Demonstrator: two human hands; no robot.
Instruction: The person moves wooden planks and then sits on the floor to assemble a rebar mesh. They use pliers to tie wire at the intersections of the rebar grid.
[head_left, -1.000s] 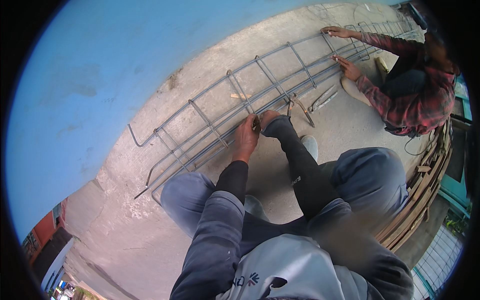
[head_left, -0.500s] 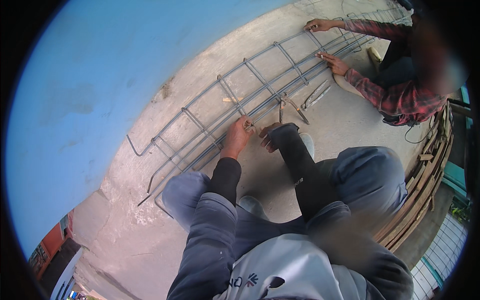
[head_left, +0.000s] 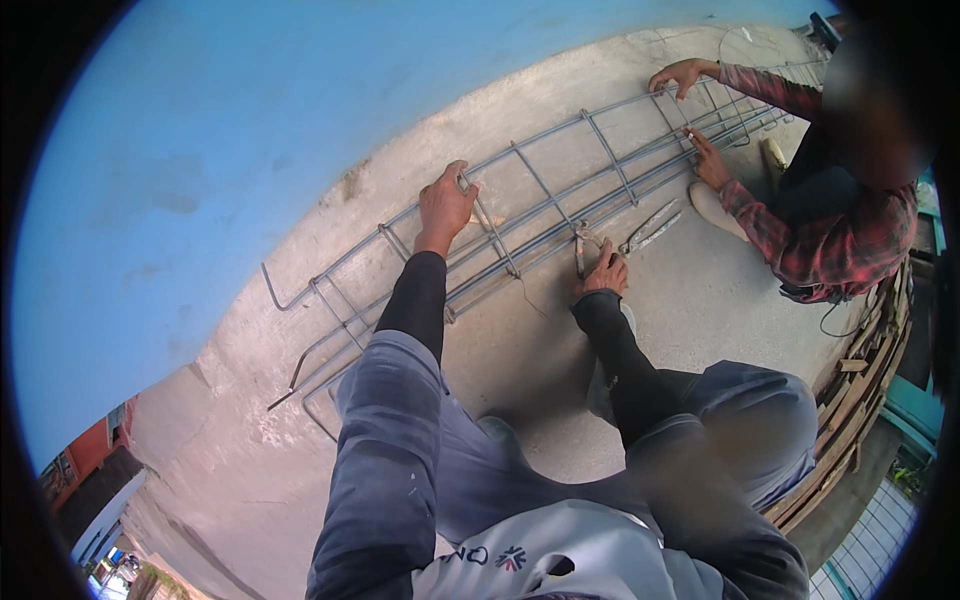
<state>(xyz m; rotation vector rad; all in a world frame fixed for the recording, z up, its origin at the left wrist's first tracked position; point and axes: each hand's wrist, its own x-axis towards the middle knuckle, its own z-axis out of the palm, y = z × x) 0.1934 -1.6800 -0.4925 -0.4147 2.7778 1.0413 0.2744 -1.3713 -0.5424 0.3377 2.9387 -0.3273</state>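
A long rebar cage [head_left: 547, 205] of steel bars and stirrups lies across the concrete in front of me. On its far top bar, beside a stirrup, my left hand [head_left: 447, 210] is closed with the fingers curled round the steel. Just off the near bars, my right hand [head_left: 606, 274] is closed at the handles of a pair of pincers [head_left: 583, 238]; the hand partly covers them. A thin tie wire [head_left: 530, 297] dangles from the near bar between my hands.
Another person in a red checked sleeve [head_left: 762, 220] holds the cage's far right part with both hands. Another long-handled tool [head_left: 652, 226] lies on the floor beside the pincers. A blue wall [head_left: 200, 200] rises behind; stacked wood strips [head_left: 850, 410] lie at right.
My left hand has gone from the wire at the near bar to the far top bar. My right hand has moved right onto the pincers. The co-worker's far hand has opened somewhat.
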